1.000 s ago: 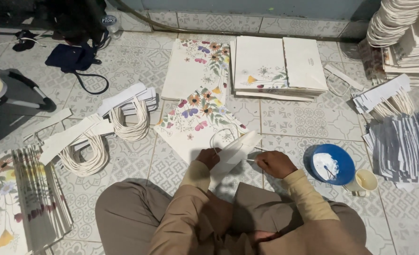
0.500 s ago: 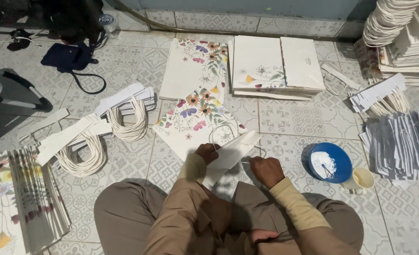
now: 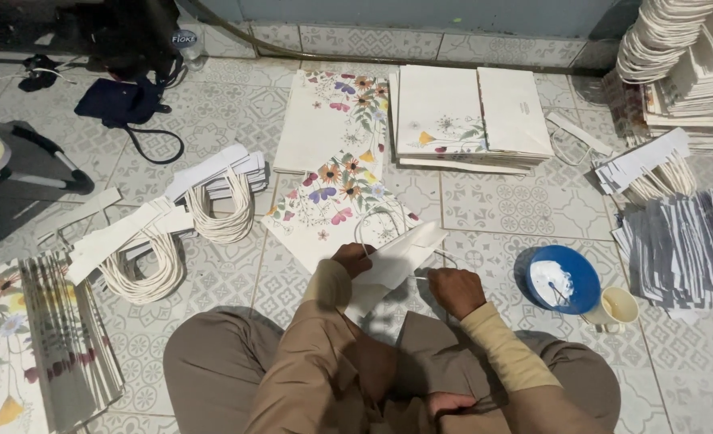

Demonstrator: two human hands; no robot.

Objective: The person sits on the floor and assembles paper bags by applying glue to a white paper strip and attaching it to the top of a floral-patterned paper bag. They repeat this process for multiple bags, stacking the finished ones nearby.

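I sit cross-legged on a tiled floor. My left hand (image 3: 353, 259) grips a white folded paper piece (image 3: 396, 259) at its left end. My right hand (image 3: 456, 289) is closed at that paper's lower right edge and seems to pinch a thin stick against it. Under the paper lies a flat paper bag with a flower print (image 3: 336, 205), its rope handle showing beside my left hand.
A blue bowl of white paste (image 3: 563, 278) and a small cup (image 3: 618, 306) stand right of my right hand. Stacks of flowered bags (image 3: 469, 120), bundles of rope handles on white strips (image 3: 216, 201), grey sheets (image 3: 686, 241) and a folded bag pile (image 3: 27, 345) lie around.
My hands and the white paper piece stay in much the same place over the flowered bag; the view has shifted slightly. My right hand has edged a little lower along the paper.
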